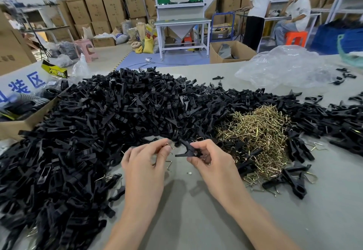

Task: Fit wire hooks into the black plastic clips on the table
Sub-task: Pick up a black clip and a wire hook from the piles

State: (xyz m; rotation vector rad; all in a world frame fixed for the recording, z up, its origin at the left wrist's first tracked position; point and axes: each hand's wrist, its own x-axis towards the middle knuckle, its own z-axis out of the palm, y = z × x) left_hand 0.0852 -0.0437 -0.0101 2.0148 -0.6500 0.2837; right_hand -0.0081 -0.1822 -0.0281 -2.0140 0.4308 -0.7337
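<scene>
Pinching a wire hook (167,145) in the left grip (144,165) and clasping a black plastic clip (186,150) in the right grip (214,165), close together above the desk (196,222), between the clip heap (98,122) and the brass-coloured hook pile (259,135).

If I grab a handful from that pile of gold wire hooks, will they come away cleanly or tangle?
The gold-coloured bent wire hooks lie interlocked in a heap, so a handful will probably drag neighbours along. Each is thin wire, so likely light yet stiff. Strays lie loose on the grey table, so some may drop off.
</scene>
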